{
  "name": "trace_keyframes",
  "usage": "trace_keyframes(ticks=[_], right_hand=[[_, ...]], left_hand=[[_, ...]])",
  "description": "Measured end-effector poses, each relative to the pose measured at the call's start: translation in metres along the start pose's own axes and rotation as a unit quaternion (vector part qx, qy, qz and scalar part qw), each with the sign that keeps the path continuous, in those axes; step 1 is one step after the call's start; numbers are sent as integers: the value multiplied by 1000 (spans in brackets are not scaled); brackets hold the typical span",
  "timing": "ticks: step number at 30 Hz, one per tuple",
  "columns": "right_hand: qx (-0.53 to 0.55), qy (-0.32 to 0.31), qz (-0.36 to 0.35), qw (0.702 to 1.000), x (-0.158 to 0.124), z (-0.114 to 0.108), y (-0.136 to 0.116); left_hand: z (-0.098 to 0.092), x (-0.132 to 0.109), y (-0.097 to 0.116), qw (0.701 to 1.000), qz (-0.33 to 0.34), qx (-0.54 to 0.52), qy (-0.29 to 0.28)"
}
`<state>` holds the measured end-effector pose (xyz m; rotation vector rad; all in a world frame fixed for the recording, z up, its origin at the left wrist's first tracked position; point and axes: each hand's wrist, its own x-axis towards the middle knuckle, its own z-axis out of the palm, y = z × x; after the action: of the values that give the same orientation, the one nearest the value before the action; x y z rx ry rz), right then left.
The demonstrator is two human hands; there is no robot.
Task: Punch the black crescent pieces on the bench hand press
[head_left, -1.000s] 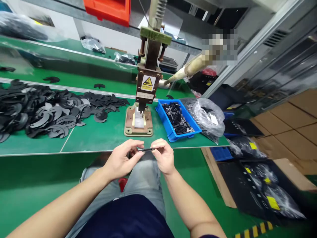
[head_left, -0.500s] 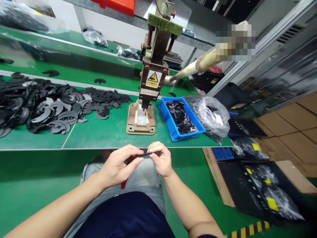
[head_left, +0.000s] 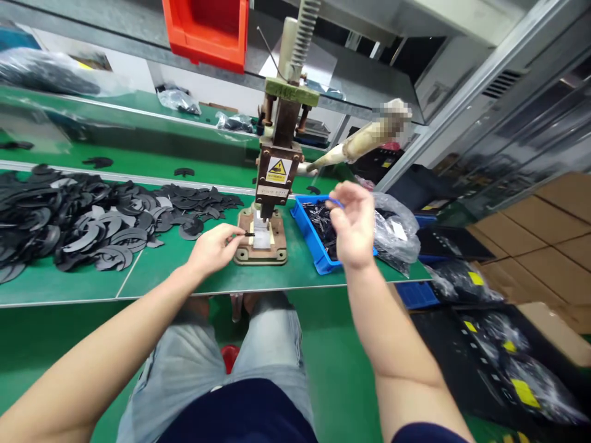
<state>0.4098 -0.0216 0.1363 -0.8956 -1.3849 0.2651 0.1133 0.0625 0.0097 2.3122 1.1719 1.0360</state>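
Between the thumb and fingers of my left hand [head_left: 216, 247] is a small black plastic part [head_left: 249, 234], its free end at the left side of the press base [head_left: 261, 253]. The hand press [head_left: 274, 175] stands upright on the table, its ram just above a light metal plate [head_left: 262, 239]. My right hand [head_left: 353, 221] is raised over the right side of a blue bin [head_left: 308, 231] of small black parts, fingers curled but apart, nothing visible in them. The press's lever [head_left: 351, 147] slants up to the right, behind that hand.
A large heap of curved black pieces [head_left: 92, 224] spreads over the left of the green table [head_left: 175, 271]. Clear plastic bags [head_left: 397, 231] lie right of the bin. An orange bin [head_left: 207, 34] sits on the shelf above. Cardboard boxes [head_left: 540, 240] are stacked at the right.
My hands have parted from above my lap. The left moved forward to the press base with the black part; the right let go of it and rose to the right, over the blue bin.
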Motion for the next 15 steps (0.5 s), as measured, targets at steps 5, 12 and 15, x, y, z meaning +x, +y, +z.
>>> trace_keyframes(ticks=[5, 12, 15], right_hand=[[-82, -60, -162, 982, 104, 0, -55], [-58, -48, -166, 983, 65, 20, -54], [-44, -26, -172, 984, 24, 20, -36]], left_hand=[[20, 46, -20, 990, 24, 119, -69], [31, 60, -7, 973, 81, 161, -145], [32, 61, -7, 973, 78, 160, -150]])
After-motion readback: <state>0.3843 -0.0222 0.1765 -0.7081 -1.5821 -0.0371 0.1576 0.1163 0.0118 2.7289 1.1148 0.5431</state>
